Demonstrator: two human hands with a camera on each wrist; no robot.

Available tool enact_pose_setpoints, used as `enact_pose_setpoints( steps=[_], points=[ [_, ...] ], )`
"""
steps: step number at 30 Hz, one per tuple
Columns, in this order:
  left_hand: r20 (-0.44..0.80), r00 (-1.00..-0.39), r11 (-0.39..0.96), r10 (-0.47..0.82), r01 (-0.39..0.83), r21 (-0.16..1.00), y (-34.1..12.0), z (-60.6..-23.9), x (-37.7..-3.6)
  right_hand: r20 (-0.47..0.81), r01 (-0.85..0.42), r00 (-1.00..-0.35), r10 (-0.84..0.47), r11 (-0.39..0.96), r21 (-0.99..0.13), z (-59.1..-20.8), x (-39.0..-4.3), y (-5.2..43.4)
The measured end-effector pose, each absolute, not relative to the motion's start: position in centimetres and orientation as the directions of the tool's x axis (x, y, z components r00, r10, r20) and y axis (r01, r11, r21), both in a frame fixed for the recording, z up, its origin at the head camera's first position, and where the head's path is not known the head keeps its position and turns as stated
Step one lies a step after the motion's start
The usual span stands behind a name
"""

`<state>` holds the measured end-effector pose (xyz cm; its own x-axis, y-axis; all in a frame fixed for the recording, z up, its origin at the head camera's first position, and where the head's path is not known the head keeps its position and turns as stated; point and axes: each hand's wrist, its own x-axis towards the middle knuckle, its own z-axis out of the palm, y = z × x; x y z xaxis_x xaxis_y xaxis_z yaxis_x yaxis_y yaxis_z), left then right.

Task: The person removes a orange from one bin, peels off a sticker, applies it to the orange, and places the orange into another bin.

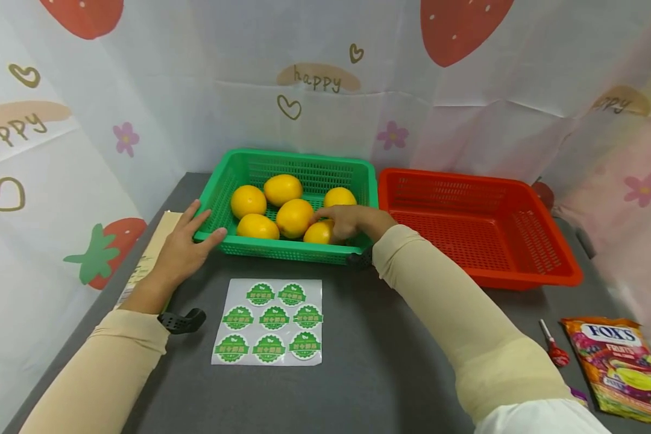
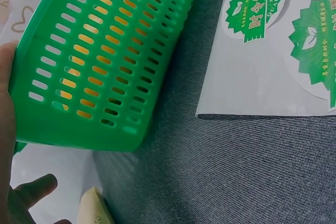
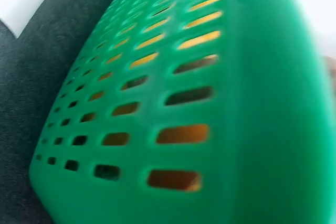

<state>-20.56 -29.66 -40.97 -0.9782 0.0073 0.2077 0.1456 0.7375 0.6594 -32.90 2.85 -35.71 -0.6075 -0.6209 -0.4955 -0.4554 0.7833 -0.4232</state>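
touching one of six fruits (image 1: 295, 218), right hand (image 1: 349, 222), one green basket (image 1: 282, 246)

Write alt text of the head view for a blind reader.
A person's right hand reaches among six visible yellow fruits in a green basket while the left hand rests at its near-left corner. A red basket stands to the right, a sheet of green stickers lies in front, and a FOX'S bag at lower right.

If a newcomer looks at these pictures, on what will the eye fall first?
Probably the yellow fruits in the green basket, where the right hand reaches in and the left hand touches its near left corner. Next, likely the red basket on the right, then the sticker sheet in front.
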Motion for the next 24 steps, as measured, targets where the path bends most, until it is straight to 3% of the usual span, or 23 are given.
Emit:
enact_pose_setpoints(
  steps=[9,16,24],
  points=[
    [0.218,-0.976,0.733,0.004,0.151,0.664,-29.6,-40.9,-20.5,-0.335,-0.485,-0.685,-0.647,0.748,-0.453,-35.8,-32.4,3.3],
    [0.213,-0.977,0.74,-0.011,0.135,0.659,-29.7,-41.0,-20.4,-0.139,-0.445,-0.744,-0.654,0.64,-0.627,-33.4,-31.3,6.0],
    [0.22,-0.975,0.736,0.005,0.152,0.659,-29.3,-41.2,-20.6,0.088,-0.452,-0.779,-0.621,0.458,-0.765,-31.1,-27.0,9.9]
  ],
)
